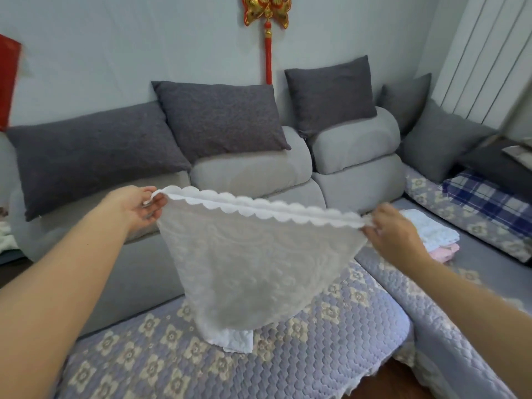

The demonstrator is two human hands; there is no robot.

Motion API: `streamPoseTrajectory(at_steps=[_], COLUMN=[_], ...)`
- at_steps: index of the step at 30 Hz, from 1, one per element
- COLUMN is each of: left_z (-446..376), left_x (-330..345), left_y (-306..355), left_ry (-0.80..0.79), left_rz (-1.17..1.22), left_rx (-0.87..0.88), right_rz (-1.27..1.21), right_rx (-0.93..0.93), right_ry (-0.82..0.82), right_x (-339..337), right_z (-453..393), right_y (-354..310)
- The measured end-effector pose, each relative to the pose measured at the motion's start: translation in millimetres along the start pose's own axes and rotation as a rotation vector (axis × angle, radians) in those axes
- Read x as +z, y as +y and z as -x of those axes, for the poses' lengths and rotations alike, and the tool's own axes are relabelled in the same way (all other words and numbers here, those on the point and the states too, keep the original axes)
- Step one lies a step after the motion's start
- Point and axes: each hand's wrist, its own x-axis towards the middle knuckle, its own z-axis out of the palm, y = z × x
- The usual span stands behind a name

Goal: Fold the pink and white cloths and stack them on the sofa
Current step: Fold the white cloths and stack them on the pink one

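The left hand [138, 207] and right hand [394, 234] each pinch a top corner of a white lace cloth [256, 266], stretched between them with its lower end trailing on the sofa [331, 370] seat. This one looks mid-fold. Beyond the right hand, a stack [434, 240] of folded white and pink cloths already sits on the sofa.

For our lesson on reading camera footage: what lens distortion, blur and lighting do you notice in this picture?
Head view: wide-angle bending curves the white ribbed radiator and stretches both forearms at the lower corners; the sheer white scalloped lace cloth is slightly soft; the light is even and dim, without glare or hard shadows.
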Motion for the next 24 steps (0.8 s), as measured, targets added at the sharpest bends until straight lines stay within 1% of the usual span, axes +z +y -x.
streamPoseTrajectory(at_steps=[2, 4, 5, 7, 8, 9, 10, 11, 12, 13, 14, 16, 17, 18, 20, 21, 22, 24], left_z=[0.8, 8.1, 15.2, 29.7, 35.0, 37.6, 36.9, 34.0, 29.7, 25.1, 20.4, 15.8, 14.4, 12.0, 5.3, 3.3, 1.0, 0.1], left_x=[18.0, 46.2, 63.0, 97.2, 113.2, 127.6, 140.5, 151.8, 161.8, 171.3, 180.3, 197.7, 205.4, 213.4, 228.1, 235.2, 242.7, 257.6], left_y=[26.0, 65.3, 87.2, 127.3, 144.2, 158.9, 171.6, 182.4, 191.2, 199.1, 206.0, 218.8, 224.8, 229.7, 235.2, 235.6, 235.2, 232.0], left_ry=[-0.069, -0.142, -0.183, -0.283, -0.302, -0.275, -0.205, -0.126, -0.07, -0.05, -0.069, -0.185, -0.24, -0.268, -0.259, -0.257, -0.277, -0.373], left_rz=[0.067, 0.156, 0.183, 0.181, 0.134, 0.059, -0.028, -0.089, -0.106, -0.097, -0.068, -0.011, -0.002, -0.01, -0.067, -0.098, -0.114, -0.079], left_rx=[0.054, 0.186, 0.287, 0.527, 0.645, 0.749, 0.832, 0.875, 0.877, 0.847, 0.79, 0.677, 0.636, 0.608, 0.588, 0.59, 0.596, 0.557], right_rz=[-0.073, -0.256, -0.357, -0.492, -0.544, -0.608, -0.663, -0.721, -0.783, -0.862, -0.941, -1.057, -1.033, -0.917, -0.673, -0.663, -0.739, -0.973], right_rx=[0.201, 0.371, 0.407, 0.388, 0.367, 0.355, 0.349, 0.348, 0.346, 0.342, 0.338, 0.367, 0.395, 0.415, 0.422, 0.436, 0.445, 0.462], right_ry=[0.149, 0.287, 0.351, 0.464, 0.488, 0.472, 0.428, 0.375, 0.317, 0.265, 0.236, 0.242, 0.255, 0.252, 0.207, 0.192, 0.185, 0.169], right_x=[-28.6, -69.6, -93.6, -143.2, -166.6, -186.5, -203.2, -216.1, -227.9, -237.7, -245.7, -255.2, -257.1, -258.3, -259.4, -260.6, -264.0, -271.6], right_z=[-42.9, -93.4, -118.1, -160.2, -175.6, -187.8, -196.3, -202.4, -205.3, -206.5, -207.1, -209.0, -209.7, -210.3, -210.9, -210.7, -209.3, -205.3], right_y=[2.6, 5.4, 6.3, 9.3, 9.0, 10.3, 10.9, 13.6, 15.2, 18.5, 23.0, 38.9, 49.1, 58.1, 76.7, 85.7, 91.3, 100.9])
